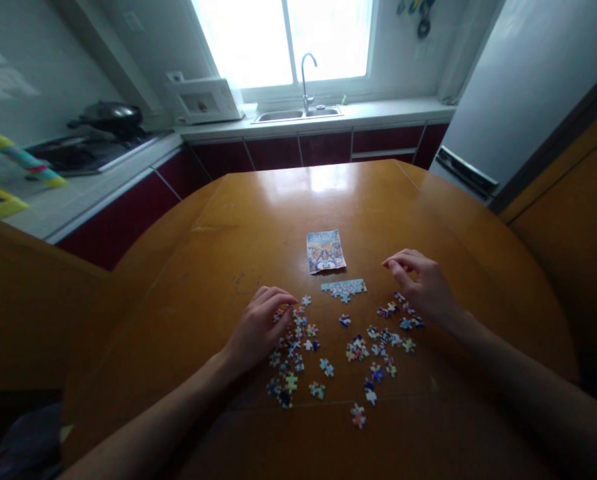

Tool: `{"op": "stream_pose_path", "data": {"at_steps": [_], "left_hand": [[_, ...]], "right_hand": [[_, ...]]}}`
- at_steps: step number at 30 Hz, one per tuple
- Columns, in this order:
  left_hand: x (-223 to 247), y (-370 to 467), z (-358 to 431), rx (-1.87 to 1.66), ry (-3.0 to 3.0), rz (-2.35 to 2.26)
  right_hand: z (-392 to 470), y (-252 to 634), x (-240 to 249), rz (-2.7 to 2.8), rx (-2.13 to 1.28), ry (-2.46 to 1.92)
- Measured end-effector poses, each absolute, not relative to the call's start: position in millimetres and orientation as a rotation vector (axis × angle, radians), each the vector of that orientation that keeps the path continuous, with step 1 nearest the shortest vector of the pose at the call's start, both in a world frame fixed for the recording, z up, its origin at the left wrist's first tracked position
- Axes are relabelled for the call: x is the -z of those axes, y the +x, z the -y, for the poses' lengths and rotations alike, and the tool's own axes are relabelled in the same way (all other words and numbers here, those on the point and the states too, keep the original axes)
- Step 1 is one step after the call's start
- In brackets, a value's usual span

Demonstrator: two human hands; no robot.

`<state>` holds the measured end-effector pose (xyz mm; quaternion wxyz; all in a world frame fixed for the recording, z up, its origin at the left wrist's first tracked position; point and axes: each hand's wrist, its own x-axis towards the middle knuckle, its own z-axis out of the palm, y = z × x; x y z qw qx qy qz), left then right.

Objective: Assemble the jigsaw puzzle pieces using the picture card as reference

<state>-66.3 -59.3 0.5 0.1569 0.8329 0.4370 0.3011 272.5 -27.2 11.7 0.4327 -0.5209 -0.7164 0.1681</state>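
My left hand (263,323) rests at the left-hand group of loose jigsaw pieces (294,347). Its fingers are curved over them, with the thumb apart from the forefinger. Right of the picture sheet, my right hand (418,280) is raised a little, thumb and fingertips pinched together. Anything between those fingertips is too small or hidden to make out. A joined strip of puzzle (344,288), light blue with lettering, lies between my hands. Just beyond it is the printed picture sheet (325,252). More loose pieces (386,339) are scattered below my right hand.
All of this lies on a rounded wooden table (258,227). Behind it runs a counter with a sink (283,116) and a white microwave (206,101). A dark pan (109,117) sits on the stove at left; a refrigerator (508,100) stands at right.
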Motion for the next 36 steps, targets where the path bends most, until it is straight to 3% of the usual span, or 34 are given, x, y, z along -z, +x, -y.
{"op": "stream_pose_path", "data": {"at_steps": [22,36], "left_hand": [[-6.8,-78.0,53.8,-0.897,2.407,-1.205],[1.9,-41.8,95.2,-0.485,2.658,-0.840]], "right_hand": [[29.7,277.5,-20.6,1.776,-0.389,-1.319],[33.1,273.2,-20.9,1.795,-0.387,-1.312]]}}
